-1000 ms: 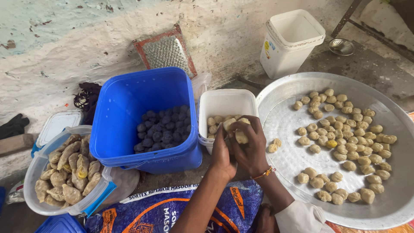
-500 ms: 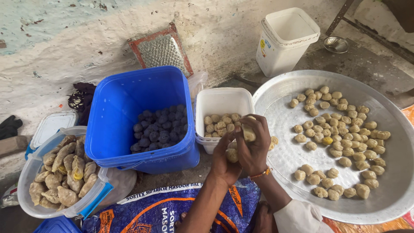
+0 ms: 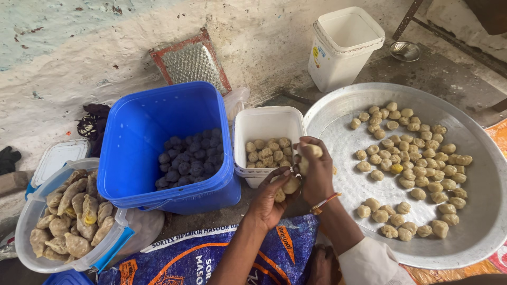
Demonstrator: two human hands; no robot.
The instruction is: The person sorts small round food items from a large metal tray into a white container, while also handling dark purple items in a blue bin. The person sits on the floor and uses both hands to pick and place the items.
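My left hand (image 3: 270,201) and my right hand (image 3: 317,174) meet just in front of a small white tub (image 3: 264,122) that holds several pale dough balls. Together the two hands close around a pale dough ball (image 3: 290,184), with another piece showing at the right fingertips. To the right lies a large round metal tray (image 3: 475,221) with several shaped dough pieces (image 3: 412,169) spread over it. A blue square bucket (image 3: 158,132) with dark round balls inside stands to the left of the hands.
A clear tub (image 3: 31,232) of folded dumplings sits at the far left. A white lidless bucket (image 3: 346,47), a metal grater (image 3: 193,60) against the wall and a small steel bowl (image 3: 404,50) stand at the back. A printed blue sack (image 3: 211,258) lies below.
The hands have shifted slightly right and down from the white tub's front rim, still working the dough between them. Nothing else has moved.
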